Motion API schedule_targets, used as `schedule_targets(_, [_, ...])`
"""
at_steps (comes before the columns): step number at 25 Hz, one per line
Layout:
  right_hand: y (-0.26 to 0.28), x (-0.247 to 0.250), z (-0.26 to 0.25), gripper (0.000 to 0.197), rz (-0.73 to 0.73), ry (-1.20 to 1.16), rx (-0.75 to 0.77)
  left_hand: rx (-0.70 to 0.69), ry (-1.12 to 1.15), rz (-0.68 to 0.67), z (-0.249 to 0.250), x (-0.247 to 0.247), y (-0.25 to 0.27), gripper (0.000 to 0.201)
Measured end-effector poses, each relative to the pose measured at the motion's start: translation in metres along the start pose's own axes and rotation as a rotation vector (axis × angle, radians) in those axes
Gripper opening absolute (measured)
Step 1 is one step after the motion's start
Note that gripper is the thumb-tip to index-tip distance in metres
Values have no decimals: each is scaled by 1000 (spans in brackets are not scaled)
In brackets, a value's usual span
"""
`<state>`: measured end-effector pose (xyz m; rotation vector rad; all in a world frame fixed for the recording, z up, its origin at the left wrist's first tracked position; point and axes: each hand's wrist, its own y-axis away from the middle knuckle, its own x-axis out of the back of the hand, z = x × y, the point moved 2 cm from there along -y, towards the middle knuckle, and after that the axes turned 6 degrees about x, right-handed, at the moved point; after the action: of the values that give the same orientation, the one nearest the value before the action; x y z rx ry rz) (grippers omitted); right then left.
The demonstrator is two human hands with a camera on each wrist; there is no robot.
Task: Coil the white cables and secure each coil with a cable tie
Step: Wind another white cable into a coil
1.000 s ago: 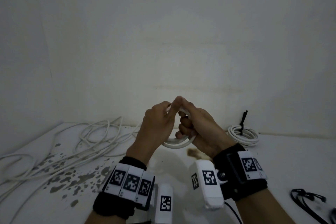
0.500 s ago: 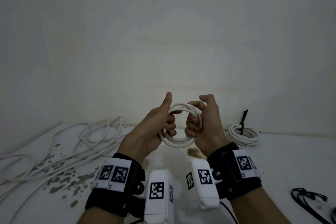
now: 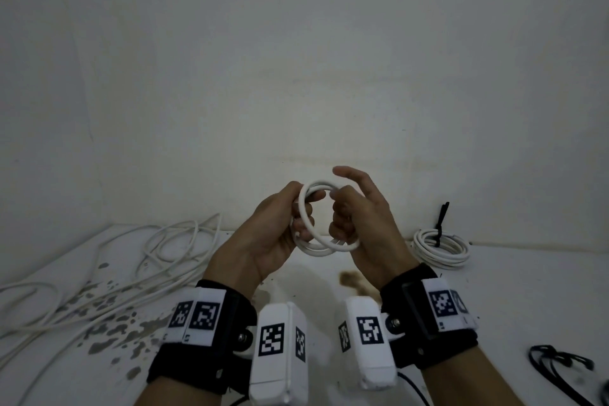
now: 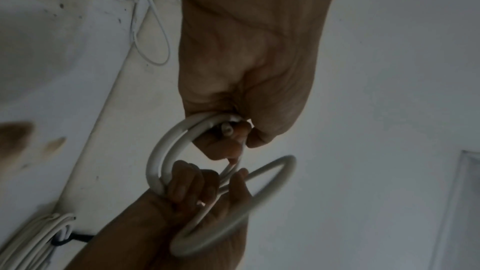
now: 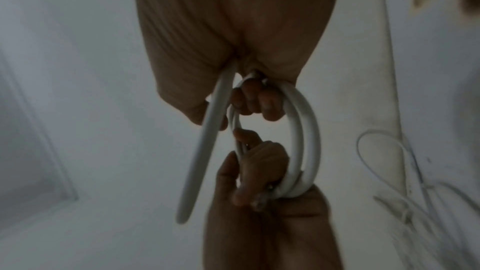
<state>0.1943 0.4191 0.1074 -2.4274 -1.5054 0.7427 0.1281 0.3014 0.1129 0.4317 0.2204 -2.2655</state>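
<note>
I hold a small white cable coil (image 3: 313, 245) in the air above the table with both hands. My left hand (image 3: 290, 217) grips the coil's left side, fingers curled round its turns (image 4: 166, 145). My right hand (image 3: 349, 214) grips the right side with its lower fingers, while thumb and forefinger stand raised. One turn (image 4: 272, 176) stands off from the others (image 5: 306, 130), and a loose stretch (image 5: 205, 145) runs past the right palm. A tied white coil (image 3: 441, 249) with a black cable tie (image 3: 441, 222) lies at the back right.
A tangle of loose white cables (image 3: 131, 260) covers the table's left side, over dark stains (image 3: 108, 323). Black cable ties (image 3: 560, 369) lie at the right front edge. A brown stain (image 3: 354, 280) marks the table under my hands. The wall stands close behind.
My hands turned palm-up and drew apart, so the coil now shows as an open ring between them. The right thumb and forefinger have lifted off the coil.
</note>
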Motion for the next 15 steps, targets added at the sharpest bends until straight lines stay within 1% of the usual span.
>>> schedule_targets(2, [2, -1, 0, 17, -76, 131, 138, 0, -37, 34, 1, -1, 1, 28])
schedule_targets(5, [3, -1, -1, 21, -143, 222, 228, 27, -69, 73, 2, 0, 1, 32])
schedule_targets(7, [2, 0, -2, 30, -148, 271, 236, 27, -39, 96, 4, 1, 0, 32])
schedule_targets(9, [-1, 3, -3, 32, -98, 368, 288, 3, -10, 156, 6, 5, -3, 30])
schedule_targets(10, [-2, 6, -4, 30, -30, 457, 359, -12, 6, 197, 6, 8, -4, 29])
schedule_targets(12, [-4, 12, -12, 28, 122, 696, 568, -42, 45, 276, 8, 16, -6, 28])
schedule_targets(13, [-5, 13, -17, 30, 151, 845, 645, -54, 62, 312, 9, 19, -6, 29])
schedule_targets(14, [-5, 14, -19, 34, 125, 986, 661, -64, 73, 339, 10, 21, -7, 29])
schedule_targets(15, [-5, 13, -20, 36, 51, 1091, 614, -71, 82, 355, 9, 21, -7, 30])
